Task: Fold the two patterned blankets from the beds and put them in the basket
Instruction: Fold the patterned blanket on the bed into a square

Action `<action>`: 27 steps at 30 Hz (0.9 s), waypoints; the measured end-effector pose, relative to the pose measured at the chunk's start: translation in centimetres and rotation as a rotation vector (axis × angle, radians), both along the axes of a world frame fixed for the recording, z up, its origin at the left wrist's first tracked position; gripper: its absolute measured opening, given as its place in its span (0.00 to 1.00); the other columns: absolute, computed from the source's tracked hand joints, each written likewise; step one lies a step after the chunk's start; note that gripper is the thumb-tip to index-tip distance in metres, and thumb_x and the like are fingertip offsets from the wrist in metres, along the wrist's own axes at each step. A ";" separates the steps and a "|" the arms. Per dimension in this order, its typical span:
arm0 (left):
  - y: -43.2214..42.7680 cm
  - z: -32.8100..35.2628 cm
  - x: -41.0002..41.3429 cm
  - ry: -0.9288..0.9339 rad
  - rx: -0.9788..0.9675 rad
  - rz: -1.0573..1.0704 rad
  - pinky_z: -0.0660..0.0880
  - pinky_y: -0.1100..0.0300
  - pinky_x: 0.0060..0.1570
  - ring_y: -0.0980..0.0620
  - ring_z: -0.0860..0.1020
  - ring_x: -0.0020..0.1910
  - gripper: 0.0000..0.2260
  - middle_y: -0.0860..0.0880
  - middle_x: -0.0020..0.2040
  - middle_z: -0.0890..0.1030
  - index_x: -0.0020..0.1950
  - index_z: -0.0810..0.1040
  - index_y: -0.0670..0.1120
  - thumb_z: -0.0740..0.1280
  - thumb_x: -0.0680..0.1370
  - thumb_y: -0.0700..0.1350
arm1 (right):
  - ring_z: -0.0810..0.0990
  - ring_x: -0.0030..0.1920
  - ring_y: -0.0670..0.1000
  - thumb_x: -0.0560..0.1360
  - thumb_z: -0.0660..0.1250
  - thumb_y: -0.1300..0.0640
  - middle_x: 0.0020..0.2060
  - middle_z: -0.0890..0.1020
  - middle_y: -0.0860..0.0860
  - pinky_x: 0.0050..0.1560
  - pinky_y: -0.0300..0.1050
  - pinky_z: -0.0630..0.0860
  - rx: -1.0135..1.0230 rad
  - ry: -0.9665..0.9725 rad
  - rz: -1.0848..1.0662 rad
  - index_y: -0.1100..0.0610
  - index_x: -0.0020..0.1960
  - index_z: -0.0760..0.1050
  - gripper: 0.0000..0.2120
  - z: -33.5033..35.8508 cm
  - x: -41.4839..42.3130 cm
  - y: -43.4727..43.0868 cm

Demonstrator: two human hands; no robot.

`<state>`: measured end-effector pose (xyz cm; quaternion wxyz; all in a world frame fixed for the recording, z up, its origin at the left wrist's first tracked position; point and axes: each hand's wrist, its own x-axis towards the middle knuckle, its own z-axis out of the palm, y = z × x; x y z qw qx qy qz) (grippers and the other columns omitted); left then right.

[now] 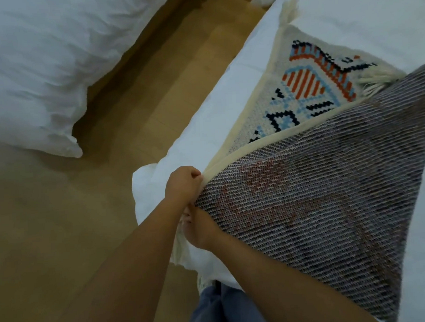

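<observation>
A patterned blanket lies on the white bed at right, cream with orange, blue and black knit motifs and a fringe. Half of it is folded over, so its grey-striped underside faces up. My left hand grips the cream edge at the blanket's near corner. Just below it, my right hand holds the same corner, its fingers partly hidden under the fabric. No basket is in view.
A second bed with a white duvet fills the upper left. A strip of tan wooden floor runs between the two beds and widens toward the lower left. My blue trousers show at the bottom.
</observation>
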<state>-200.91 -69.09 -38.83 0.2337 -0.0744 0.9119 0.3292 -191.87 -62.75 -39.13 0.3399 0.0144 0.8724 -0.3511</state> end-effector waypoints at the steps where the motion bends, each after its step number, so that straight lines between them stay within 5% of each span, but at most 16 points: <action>1: 0.3 0.3 -0.3 0.002 -0.009 -0.015 0.69 0.61 0.47 0.51 0.76 0.45 0.09 0.46 0.50 0.83 0.51 0.82 0.44 0.64 0.77 0.43 | 0.69 0.46 0.49 0.77 0.57 0.62 0.56 0.77 0.61 0.34 0.28 0.65 0.005 -0.014 -0.008 0.62 0.61 0.69 0.13 0.3 -0.4 0.3; 3: 1.1 1.2 -1.2 0.011 -0.008 -0.054 0.69 0.61 0.47 0.49 0.77 0.49 0.09 0.47 0.50 0.82 0.52 0.81 0.44 0.64 0.77 0.44 | 0.72 0.52 0.51 0.80 0.52 0.62 0.61 0.75 0.61 0.51 0.24 0.67 0.020 -0.023 -0.060 0.62 0.62 0.68 0.13 0.1 -1.6 1.3; 5: 1.6 2.0 -2.3 0.014 -0.005 -0.132 0.70 0.59 0.46 0.49 0.77 0.47 0.07 0.48 0.45 0.81 0.49 0.82 0.45 0.63 0.77 0.43 | 0.72 0.61 0.55 0.82 0.47 0.61 0.62 0.73 0.60 0.64 0.38 0.64 0.066 0.070 -0.049 0.64 0.63 0.66 0.15 0.8 -2.8 2.2; 10: 1.0 2.9 -5.5 0.037 -0.071 -0.336 0.67 0.58 0.42 0.52 0.69 0.40 0.08 0.48 0.41 0.74 0.41 0.74 0.47 0.59 0.78 0.41 | 0.78 0.46 0.55 0.78 0.56 0.58 0.47 0.80 0.57 0.48 0.49 0.74 0.137 0.122 -0.341 0.61 0.48 0.73 0.09 1.7 -6.3 3.1; 17: -0.5 3.5 -12.8 0.062 -0.042 -0.681 0.73 0.53 0.50 0.46 0.77 0.50 0.12 0.46 0.52 0.81 0.52 0.79 0.42 0.59 0.80 0.47 | 0.74 0.46 0.54 0.77 0.58 0.61 0.51 0.77 0.59 0.49 0.48 0.73 0.209 0.080 -0.696 0.60 0.47 0.71 0.05 3.7 -11.1 3.6; 20: -0.4 3.7 -16.5 0.090 -0.015 -0.715 0.73 0.51 0.52 0.44 0.77 0.49 0.11 0.44 0.48 0.80 0.48 0.79 0.40 0.61 0.79 0.46 | 0.76 0.49 0.58 0.77 0.57 0.60 0.51 0.76 0.59 0.49 0.48 0.73 0.258 0.066 -0.780 0.64 0.50 0.72 0.08 4.4 -12.6 4.6; 24: 2.6 5.3 -19.4 0.039 -0.028 -0.761 0.70 0.55 0.40 0.47 0.74 0.38 0.13 0.48 0.33 0.74 0.35 0.73 0.43 0.61 0.79 0.47 | 0.73 0.46 0.55 0.78 0.57 0.60 0.46 0.72 0.58 0.47 0.43 0.68 0.262 0.034 -0.918 0.56 0.34 0.62 0.14 4.4 -13.5 6.3; 27: 8.4 6.9 -20.7 0.025 0.052 -0.788 0.75 0.52 0.44 0.46 0.76 0.39 0.12 0.42 0.39 0.77 0.40 0.75 0.43 0.61 0.79 0.48 | 0.74 0.55 0.58 0.77 0.58 0.60 0.50 0.74 0.60 0.54 0.47 0.70 0.227 0.033 -1.048 0.62 0.44 0.70 0.07 4.1 -14.2 8.1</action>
